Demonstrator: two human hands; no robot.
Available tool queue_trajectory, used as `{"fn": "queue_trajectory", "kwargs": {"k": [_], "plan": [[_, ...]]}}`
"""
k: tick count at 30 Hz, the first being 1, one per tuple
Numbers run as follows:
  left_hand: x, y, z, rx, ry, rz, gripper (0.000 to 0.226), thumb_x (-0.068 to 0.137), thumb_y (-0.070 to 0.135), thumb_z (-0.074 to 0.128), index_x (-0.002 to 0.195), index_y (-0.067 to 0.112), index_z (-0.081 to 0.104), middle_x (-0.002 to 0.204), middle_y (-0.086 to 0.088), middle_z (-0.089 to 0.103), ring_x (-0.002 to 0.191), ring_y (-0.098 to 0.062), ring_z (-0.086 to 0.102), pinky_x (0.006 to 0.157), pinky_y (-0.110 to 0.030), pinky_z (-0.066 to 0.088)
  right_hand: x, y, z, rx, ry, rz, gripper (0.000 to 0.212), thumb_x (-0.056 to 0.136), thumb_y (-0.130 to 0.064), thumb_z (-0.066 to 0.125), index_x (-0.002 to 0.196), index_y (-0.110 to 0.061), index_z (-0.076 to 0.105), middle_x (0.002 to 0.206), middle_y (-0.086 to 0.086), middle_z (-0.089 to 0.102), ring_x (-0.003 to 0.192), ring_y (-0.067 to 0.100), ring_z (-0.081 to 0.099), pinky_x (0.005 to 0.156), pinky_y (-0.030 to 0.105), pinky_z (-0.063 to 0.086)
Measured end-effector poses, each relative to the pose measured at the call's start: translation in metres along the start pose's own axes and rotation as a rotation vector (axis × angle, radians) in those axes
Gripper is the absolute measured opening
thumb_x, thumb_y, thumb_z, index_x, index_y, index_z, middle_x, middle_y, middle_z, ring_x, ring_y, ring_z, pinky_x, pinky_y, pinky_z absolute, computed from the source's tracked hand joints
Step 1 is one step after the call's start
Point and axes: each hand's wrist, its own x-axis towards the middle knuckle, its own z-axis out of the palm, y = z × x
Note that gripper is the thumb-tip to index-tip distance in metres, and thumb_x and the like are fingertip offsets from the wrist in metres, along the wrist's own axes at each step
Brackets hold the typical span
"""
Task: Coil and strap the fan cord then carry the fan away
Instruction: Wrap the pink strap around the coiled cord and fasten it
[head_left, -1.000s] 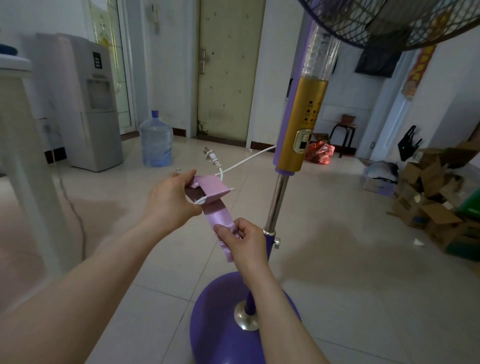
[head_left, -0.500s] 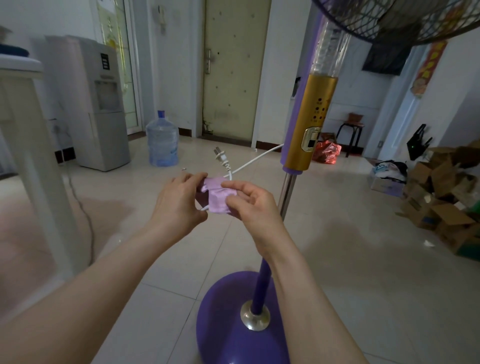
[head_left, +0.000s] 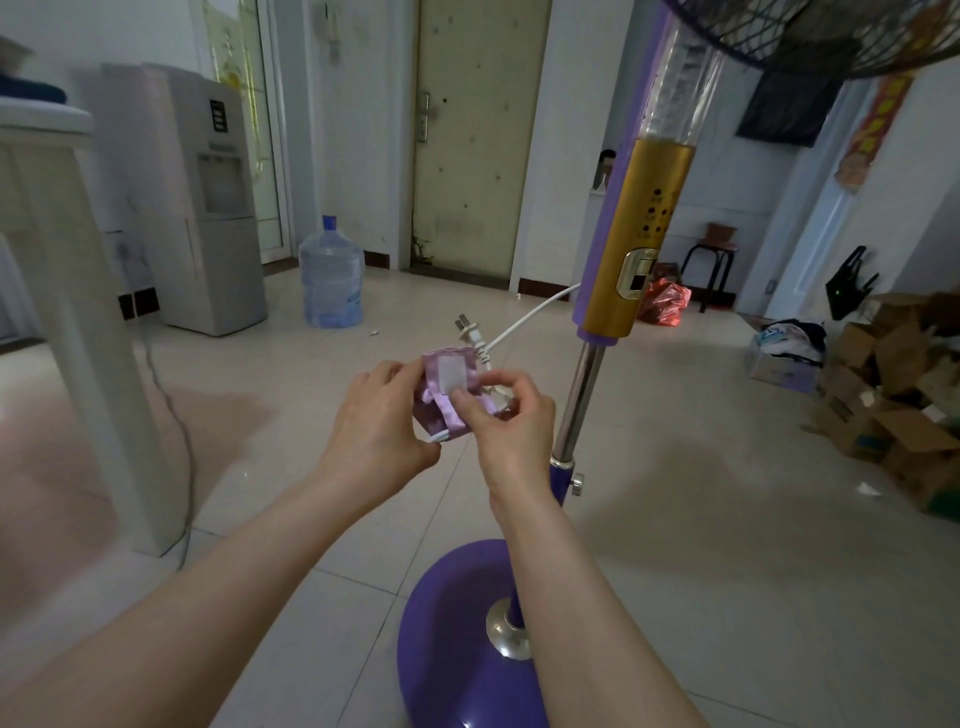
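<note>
A purple standing fan (head_left: 631, 244) with a gold control column and a round purple base (head_left: 457, 639) stands right in front of me; its grille fills the top right. Its white cord (head_left: 530, 317) runs from the column to a coiled bundle between my hands, with the plug (head_left: 467, 332) sticking up above it. A pink-purple strap (head_left: 449, 376) with a white fastening patch is wrapped around the bundle. My left hand (head_left: 379, 421) grips the bundle from the left. My right hand (head_left: 506, 415) pinches the strap's end from the right.
A white table leg (head_left: 88, 338) and a trailing grey cable stand at the left. A water dispenser (head_left: 208, 197) and a blue water jug (head_left: 331, 273) are behind it. Cardboard boxes (head_left: 893, 395) pile up at the right, with a stool (head_left: 711, 260) and red bag beyond.
My right hand has risen from the strap's hanging end and folded the strap up around the coiled cord; the white patch now faces me. My left hand kept its hold.
</note>
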Motion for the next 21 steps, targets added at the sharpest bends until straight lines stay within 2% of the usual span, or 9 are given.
{"fn": "queue_trajectory", "kwargs": {"k": [2,4,7,9,10,13,16,18,21], "plan": [[-0.001,0.0,0.0,-0.014,-0.009,-0.012,0.076,0.065,0.021,0.082,0.134,0.021,0.049,0.119,-0.005,0.058,0.104,-0.021,0.049,0.08,-0.022,0.034,0.0,0.003,0.003,0.136,0.039,0.126,0.06,0.074,-0.024,0.084,0.119,-0.029,0.045,0.122,0.001,0.044,0.091,0.009,0.058,0.066,0.017,0.049],[-0.002,0.002,-0.001,-0.016,-0.029,-0.015,0.075,0.066,0.024,0.081,0.135,0.023,0.048,0.119,-0.003,0.057,0.104,-0.019,0.049,0.081,-0.022,0.034,0.002,0.006,0.004,0.381,-0.04,0.319,0.07,0.076,-0.018,0.082,0.132,-0.025,0.039,0.126,0.006,0.052,0.097,0.018,0.065,0.072,0.027,0.057],[-0.003,0.005,-0.007,-0.242,-0.142,-0.024,0.053,0.069,0.035,0.072,0.119,0.036,0.055,0.104,0.009,0.056,0.097,-0.011,0.051,0.076,-0.016,0.038,0.006,0.014,0.003,0.527,-0.181,0.426,0.038,0.088,-0.015,0.07,0.124,-0.012,0.06,0.115,0.012,0.071,0.102,0.028,0.07,0.077,0.035,0.058],[-0.001,0.005,-0.013,-0.447,-0.219,-0.067,0.036,0.074,0.033,0.068,0.106,0.046,0.058,0.099,0.017,0.057,0.095,-0.003,0.054,0.073,-0.012,0.042,0.007,0.02,0.001,0.531,-0.202,0.405,0.029,0.09,-0.015,0.067,0.119,-0.013,0.066,0.11,0.011,0.074,0.103,0.027,0.07,0.083,0.036,0.057],[0.001,0.003,-0.014,-0.473,-0.211,-0.091,0.037,0.078,0.027,0.068,0.109,0.044,0.058,0.104,0.015,0.06,0.098,-0.004,0.056,0.077,-0.016,0.045,0.007,0.021,0.0,0.545,-0.212,0.391,0.028,0.091,-0.014,0.066,0.118,-0.013,0.067,0.11,0.01,0.074,0.103,0.026,0.07,0.084,0.036,0.057],[0.002,0.001,-0.012,-0.303,-0.063,-0.107,0.046,0.079,0.015,0.074,0.121,0.022,0.056,0.116,0.002,0.062,0.105,-0.016,0.058,0.084,-0.024,0.044,0.007,0.019,-0.001,0.584,-0.236,0.366,0.027,0.09,-0.013,0.067,0.116,-0.015,0.068,0.107,0.007,0.076,0.1,0.022,0.071,0.081,0.034,0.058],[-0.004,0.004,-0.01,-0.131,0.141,0.046,0.031,0.079,0.014,0.075,0.107,0.012,0.061,0.108,-0.005,0.061,0.093,-0.017,0.058,0.075,-0.023,0.043,0.008,0.014,-0.002,0.59,-0.25,0.371,0.028,0.09,-0.014,0.067,0.117,-0.017,0.068,0.11,0.007,0.075,0.103,0.024,0.07,0.088,0.038,0.058],[-0.007,0.004,-0.011,-0.061,0.251,0.192,0.017,0.08,0.009,0.072,0.096,0.006,0.066,0.102,-0.011,0.063,0.086,-0.022,0.061,0.072,-0.028,0.049,0.007,0.011,-0.003,0.599,-0.259,0.381,0.03,0.09,-0.015,0.067,0.119,-0.018,0.067,0.112,0.008,0.073,0.104,0.025,0.07,0.09,0.04,0.058],[-0.008,0.004,-0.01,-0.111,0.318,0.229,0.005,0.084,0.007,0.068,0.088,0.004,0.068,0.089,-0.01,0.066,0.079,-0.023,0.062,0.07,-0.035,0.053,0.007,0.013,-0.002,0.582,-0.252,0.374,0.031,0.089,-0.017,0.068,0.119,-0.02,0.066,0.113,0.007,0.073,0.104,0.024,0.069,0.081,0.035,0.059]]}}
